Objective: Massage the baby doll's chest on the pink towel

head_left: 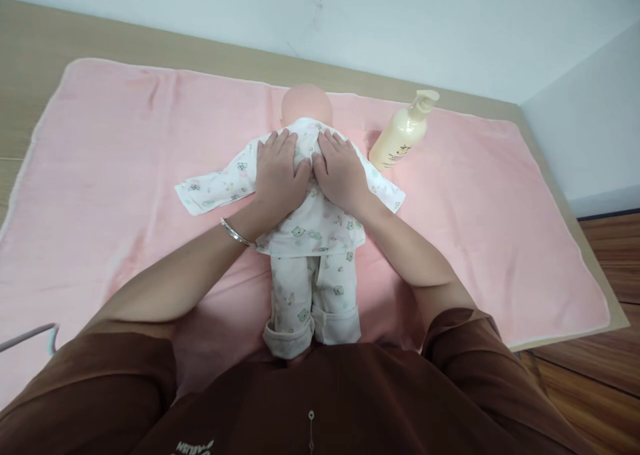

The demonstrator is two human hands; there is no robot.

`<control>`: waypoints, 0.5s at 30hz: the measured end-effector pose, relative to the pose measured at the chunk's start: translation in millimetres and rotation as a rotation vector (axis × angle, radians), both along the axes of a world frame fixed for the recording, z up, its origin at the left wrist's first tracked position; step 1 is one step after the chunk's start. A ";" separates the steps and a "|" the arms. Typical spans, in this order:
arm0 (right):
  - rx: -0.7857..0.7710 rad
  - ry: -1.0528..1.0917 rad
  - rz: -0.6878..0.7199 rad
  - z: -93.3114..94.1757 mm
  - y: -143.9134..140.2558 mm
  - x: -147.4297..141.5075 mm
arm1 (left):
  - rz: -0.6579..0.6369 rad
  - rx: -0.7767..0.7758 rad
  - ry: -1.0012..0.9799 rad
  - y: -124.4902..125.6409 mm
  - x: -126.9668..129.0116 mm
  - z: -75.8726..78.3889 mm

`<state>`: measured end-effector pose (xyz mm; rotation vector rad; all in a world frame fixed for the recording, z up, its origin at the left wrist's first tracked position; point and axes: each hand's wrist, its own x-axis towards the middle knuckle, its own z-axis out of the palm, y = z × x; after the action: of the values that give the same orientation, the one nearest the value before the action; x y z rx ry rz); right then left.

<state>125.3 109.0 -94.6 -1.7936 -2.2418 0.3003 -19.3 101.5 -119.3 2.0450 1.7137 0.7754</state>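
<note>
A baby doll lies on a pink mat, its bald head pointing away from me and no face showing. It wears a white printed top with sleeves spread to both sides, and matching trousers with turned-up cuffs. Across the left of the doll's upper back rests my left hand, flat with fingers extended. My right hand lies flat on the right side, its thumb close to the other thumb. Neither hand grips anything; both press or rest on the cloth.
Right of the doll's head, a pale yellow pump bottle stands on the mat. The mat covers most of a wooden table, with a white wall behind. A grey cable-like piece enters at the left edge.
</note>
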 end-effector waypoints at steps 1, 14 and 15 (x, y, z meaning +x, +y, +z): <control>0.007 0.002 0.004 -2.6 0.2 -0.6 | 0.000 0.008 -0.004 0.3 -0.4 0.1; -0.003 -0.058 0.107 14.1 -8.4 8.6 | -0.191 0.035 0.089 0.9 -9.8 10.4; -0.011 -0.079 0.080 16.1 -16.3 4.2 | -0.189 0.025 0.092 7.5 -12.8 11.3</control>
<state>129.5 92.7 -78.5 -1.7536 -2.3745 0.2617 -32.2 109.0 -108.0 2.2523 1.5349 0.6539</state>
